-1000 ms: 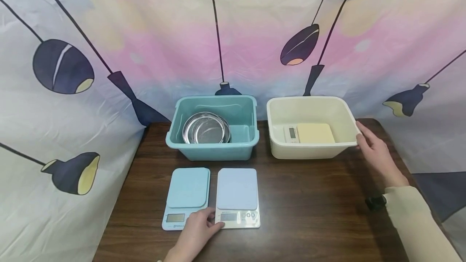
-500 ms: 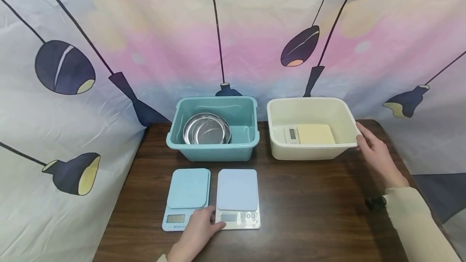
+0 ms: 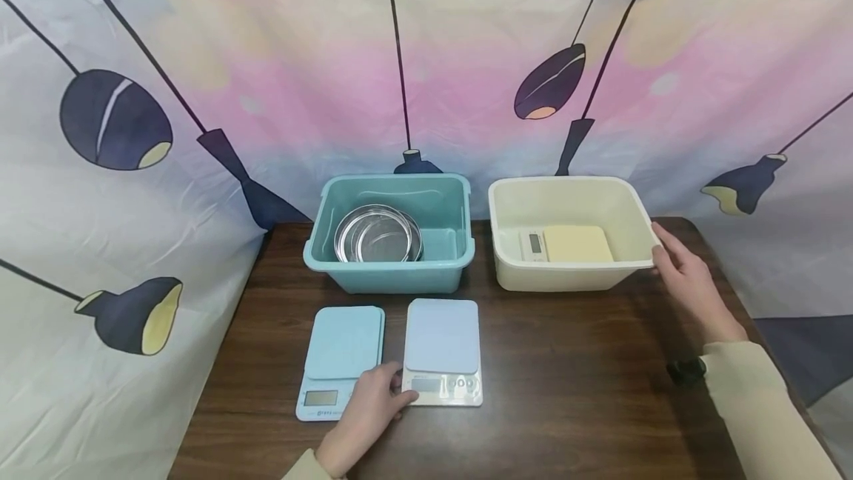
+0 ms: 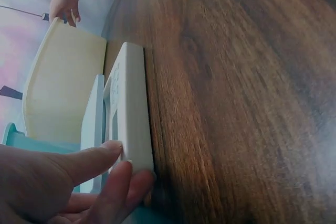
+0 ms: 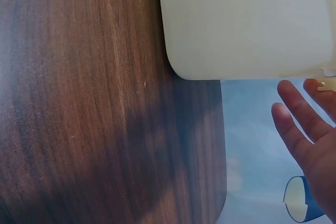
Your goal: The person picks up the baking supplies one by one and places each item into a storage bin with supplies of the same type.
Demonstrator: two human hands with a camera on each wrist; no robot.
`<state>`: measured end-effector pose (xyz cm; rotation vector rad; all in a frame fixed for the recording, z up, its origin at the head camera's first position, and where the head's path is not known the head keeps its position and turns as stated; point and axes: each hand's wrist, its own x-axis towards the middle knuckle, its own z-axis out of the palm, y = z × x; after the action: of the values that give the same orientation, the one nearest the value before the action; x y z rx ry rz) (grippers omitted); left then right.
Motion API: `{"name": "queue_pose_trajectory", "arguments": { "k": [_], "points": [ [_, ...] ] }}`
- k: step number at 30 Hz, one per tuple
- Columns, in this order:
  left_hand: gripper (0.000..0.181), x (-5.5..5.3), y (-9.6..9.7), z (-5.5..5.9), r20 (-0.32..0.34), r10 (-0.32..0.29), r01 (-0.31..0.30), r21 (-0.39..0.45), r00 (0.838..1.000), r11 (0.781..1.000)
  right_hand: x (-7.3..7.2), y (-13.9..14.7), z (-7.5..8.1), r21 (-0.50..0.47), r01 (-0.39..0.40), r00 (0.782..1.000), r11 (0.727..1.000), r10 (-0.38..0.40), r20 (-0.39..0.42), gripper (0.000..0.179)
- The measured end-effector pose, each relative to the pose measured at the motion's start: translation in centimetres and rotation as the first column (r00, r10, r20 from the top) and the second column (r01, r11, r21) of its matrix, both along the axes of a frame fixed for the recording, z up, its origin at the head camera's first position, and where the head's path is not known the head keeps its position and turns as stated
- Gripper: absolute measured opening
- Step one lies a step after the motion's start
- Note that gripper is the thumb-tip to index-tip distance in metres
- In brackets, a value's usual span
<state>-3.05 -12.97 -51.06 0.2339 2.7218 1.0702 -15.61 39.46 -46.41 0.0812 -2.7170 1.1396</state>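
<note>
In the head view, my left hand (image 3: 363, 412) pinches the near left corner of a white kitchen scale (image 3: 442, 343) with a pale lavender top. In the left wrist view, the thumb (image 4: 100, 161) lies on the scale's face and other fingertips touch its edge. Just left of it lies a light blue kitchen scale (image 3: 345, 350), partly covered by that hand. My right hand (image 3: 693, 284) touches the right rim of a cream plastic basin (image 3: 566, 276), its fingers fairly straight in the right wrist view. Inside the basin is a scale with a yellow top (image 3: 578, 244).
A teal basin (image 3: 400, 280) with several round metal pans or sieves (image 3: 383, 235) stands at the back left, beside the cream basin. Everything rests on a dark wooden table (image 3: 566, 376), against a cloth (image 3: 300, 58) printed with lamps.
My left hand has shifted the white scale slightly right and away from me, widening the gap to the blue scale. The right hand stays at the cream basin's rim.
</note>
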Motion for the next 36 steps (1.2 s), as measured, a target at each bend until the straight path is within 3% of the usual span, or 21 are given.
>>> {"name": "queue_pose_trajectory", "arguments": {
  "k": [6,9,13,17,21,30,36],
  "points": [
    [0.041,-0.5,0.3,-0.1,0.005,0.028,-0.028,0.023,1.000,0.999,0.0,0.0,0.0,0.005,0.011,1.000,1.000,-0.011,-0.006,0.053],
    [0.046,-0.7,0.4,-0.1,-0.023,0.049,-0.049,-0.013,0.999,0.999,0.0,-0.1,-0.1,0.009,0.013,1.000,1.000,-0.013,-0.016,0.052],
    [0.040,-1.2,0.5,0.0,-0.032,0.062,-0.061,0.027,0.998,0.998,-0.1,-0.1,-0.1,0.009,0.014,1.000,1.000,-0.014,-0.021,0.052],
    [0.033,-2.0,0.6,0.1,0.002,0.086,-0.086,0.094,0.996,0.992,0.0,-0.1,0.0,-0.002,0.014,1.000,1.000,-0.014,-0.019,0.053],
    [0.031,-2.6,0.9,0.2,0.018,0.106,-0.107,0.074,0.994,0.992,0.1,-0.1,-0.1,-0.009,0.007,1.000,1.000,-0.007,-0.019,0.053],
    [0.030,-3.5,0.9,0.0,0.111,0.160,-0.176,0.157,0.981,0.972,0.1,0.1,-0.3,-0.002,0.014,0.999,1.000,-0.014,-0.042,0.052],
    [0.025,-4.1,0.7,-0.3,0.117,0.137,-0.155,0.165,0.984,0.974,0.1,-0.1,-0.3,0.002,0.008,0.999,1.000,-0.008,-0.036,0.052]
  ]
}}
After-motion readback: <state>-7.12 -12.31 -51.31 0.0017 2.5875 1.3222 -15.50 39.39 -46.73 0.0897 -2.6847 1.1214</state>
